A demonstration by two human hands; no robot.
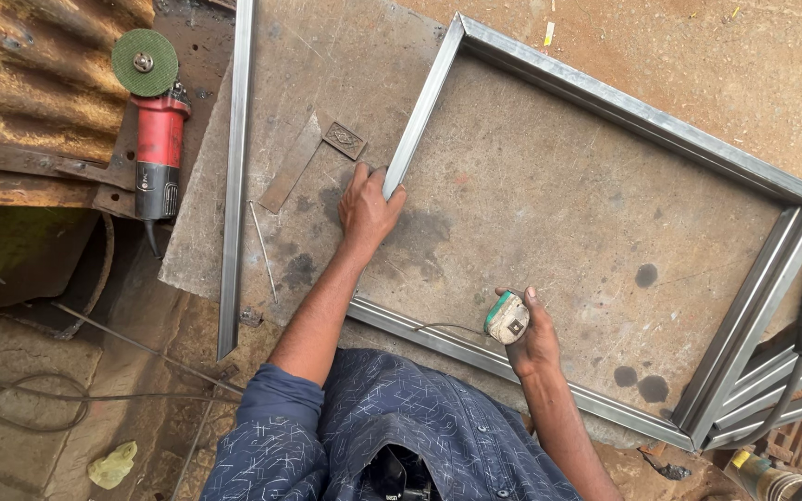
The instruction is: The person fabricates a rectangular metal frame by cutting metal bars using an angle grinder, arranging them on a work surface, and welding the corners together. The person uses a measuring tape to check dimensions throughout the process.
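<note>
We're looking straight down on a rectangular steel frame [605, 102] of square tubing, lying flat on a scuffed grey slab [531, 204] and filling the middle and right of the picture. Our left hand [367, 206] sits at centre, fingers curled over the frame's left rail, gripping the tube where it runs up toward the top corner. Our right hand [533, 336], lower centre, is closed around a small tape measure [508, 318] with a pale green case, just above the near rail; a thin blade trails left from it along that rail.

By our reading, this is the measuring step: one hand steadies the frame, the other holds the tape at the bottom rail. What that calls for is a taut blade and a frame kept still under the left hand.

The tubing is bare and silvery, with mitred corners, the far-right one doubled over more tube lengths. Upper left, a red angle grinder [155, 121] with a green disc rests by rusty corrugated sheet [39, 65]. A long loose steel bar [234, 167] runs down the slab's left edge, beside a flat strip and a small embossed plate [344, 140].
</note>
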